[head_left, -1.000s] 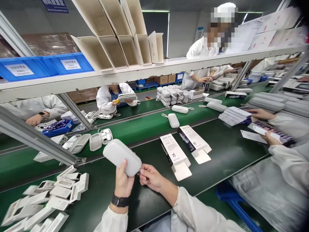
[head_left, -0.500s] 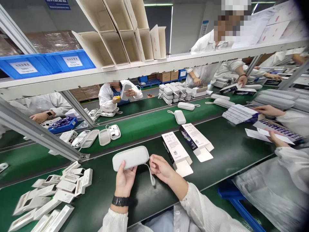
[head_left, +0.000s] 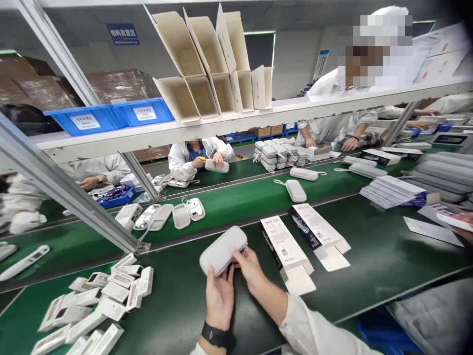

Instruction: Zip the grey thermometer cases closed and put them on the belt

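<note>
A light grey zip case (head_left: 220,248), closed and tilted up to the right, is held over the dark green work surface. Below it, my left hand (head_left: 220,293) grips its lower side, thumb on the near face. At the case's right end, my right hand (head_left: 250,268) closes on it with the thumb on top; its other fingers are mostly hidden. The wrist strap is out of sight. To the right lie two printed cartons, the nearer (head_left: 283,249) and the farther (head_left: 314,229), each with open end flaps.
Small white boxes (head_left: 114,291) lie heaped at left. On the green conveyor (head_left: 240,196) sit open cases (head_left: 188,213) and a closed case (head_left: 295,190). A metal post (head_left: 74,182) and shelf (head_left: 236,123) cross in front. Co-workers sit and stand beyond; another person's hand shows at far right.
The case has turned, its right end tipping upward. My right hand has moved from the strap end onto the case body. The camera view has shifted left.
</note>
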Demonstrator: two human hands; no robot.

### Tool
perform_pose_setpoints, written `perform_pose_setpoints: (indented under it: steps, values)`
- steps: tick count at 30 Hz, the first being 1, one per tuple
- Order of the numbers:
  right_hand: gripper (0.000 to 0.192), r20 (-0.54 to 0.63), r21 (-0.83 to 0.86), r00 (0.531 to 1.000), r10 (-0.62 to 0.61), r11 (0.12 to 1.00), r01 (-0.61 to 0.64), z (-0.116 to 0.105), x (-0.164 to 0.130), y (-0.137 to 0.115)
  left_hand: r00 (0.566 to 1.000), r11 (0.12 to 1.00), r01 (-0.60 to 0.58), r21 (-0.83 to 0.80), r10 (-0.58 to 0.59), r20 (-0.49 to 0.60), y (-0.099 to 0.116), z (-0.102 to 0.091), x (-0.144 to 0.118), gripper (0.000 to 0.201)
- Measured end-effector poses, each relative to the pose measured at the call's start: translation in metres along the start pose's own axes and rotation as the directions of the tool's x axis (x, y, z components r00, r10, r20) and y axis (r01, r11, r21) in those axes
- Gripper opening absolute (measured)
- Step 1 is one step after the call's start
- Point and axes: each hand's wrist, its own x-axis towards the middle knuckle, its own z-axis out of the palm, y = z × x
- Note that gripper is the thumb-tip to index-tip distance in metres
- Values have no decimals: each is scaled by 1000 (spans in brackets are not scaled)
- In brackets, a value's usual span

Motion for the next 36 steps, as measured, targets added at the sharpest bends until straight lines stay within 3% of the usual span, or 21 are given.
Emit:
perform_pose_setpoints:
  steps: [2,5,7,9,12,15,17,19,21,24,27,30,33,36]
  values:
    - [34,-108,-205,994,-29,979,7,11,42,-23,999,998,7,65,-5,-37,-2,-5,6,41]
    - [30,-178,-345,983,-44,939,-20,21,119,-63,991,993,18,119,-2,-136,-3,-18,19,33]
    - [31,-225,-456,972,-62,889,-49,21,163,-89,989,988,-16,155,38,-140,3,-27,31,30]
    - [29,-265,-576,959,-97,814,-77,15,191,-109,991,971,-74,229,97,-91,17,-33,44,30]
    - [35,-311,-726,931,-192,681,-102,6,205,-121,974,870,-203,449,225,3,50,-42,72,32]
    - [52,-256,-825,908,-331,565,-27,13,201,-108,948,747,-273,606,314,39,86,-50,110,33]
    - [53,-85,-877,921,-380,468,112,27,198,-85,937,704,-278,654,349,23,104,-55,140,33]
    - [46,145,-894,933,-330,361,266,46,200,-58,931,649,-263,714,365,11,114,-56,172,31]
    - [44,221,-896,944,-244,331,295,63,208,-32,930,577,-223,785,367,-7,120,-53,202,30]
    - [51,138,-922,979,-147,341,181,77,230,-10,931,438,-136,889,363,-37,124,-44,239,32]
    - [55,31,-933,994,-102,353,65,79,249,-4,932,287,-95,953,363,-17,128,-35,261,31]
    - [52,-13,-924,996,-89,381,22,73,256,-2,900,134,-114,984,433,45,136,-30,269,34]
    - [34,-6,-906,994,-108,421,40,64,251,3,854,-10,-131,991,506,118,147,-29,271,41]
    - [22,-14,-863,990,-137,501,57,55,243,6,848,-107,-172,979,490,202,155,-27,269,24]
